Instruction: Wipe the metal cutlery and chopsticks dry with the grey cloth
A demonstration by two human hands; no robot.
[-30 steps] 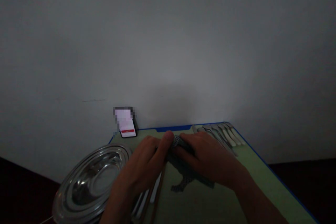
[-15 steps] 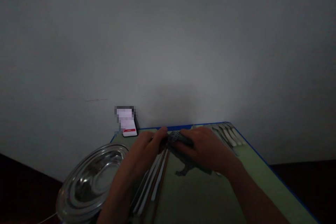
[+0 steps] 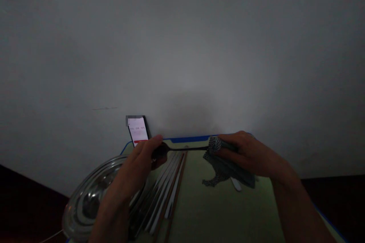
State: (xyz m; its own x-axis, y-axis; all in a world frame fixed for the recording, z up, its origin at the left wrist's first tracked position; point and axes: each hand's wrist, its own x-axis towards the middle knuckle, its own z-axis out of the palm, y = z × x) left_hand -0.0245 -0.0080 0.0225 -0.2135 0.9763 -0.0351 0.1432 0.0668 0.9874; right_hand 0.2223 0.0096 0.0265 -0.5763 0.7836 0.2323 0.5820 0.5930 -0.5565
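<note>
My left hand [image 3: 144, 155] is closed around the wide, dark end of what looks like a spoon [image 3: 188, 148], held level above the table. Its thin stem runs right into a grey-green cloth [image 3: 232, 169] with a checked edge. My right hand [image 3: 242, 152] pinches that cloth around the other end of the spoon, and a loose corner hangs down. Under my left hand lie several pale-handled utensils and brown chopsticks [image 3: 174, 197]. A pale handle [image 3: 236, 184] shows beneath the cloth.
A shiny metal basin [image 3: 82, 205] stands at the left table edge, partly behind my left forearm. A lit phone [image 3: 138, 129] leans on the wall [image 3: 182, 45] at the back. The green table [image 3: 216, 216] has a blue rim.
My hands have moved apart, the right one rightward with the cloth and the left one slightly left. The spoon's stem now shows between them. My right hand now covers the utensils at the back right.
</note>
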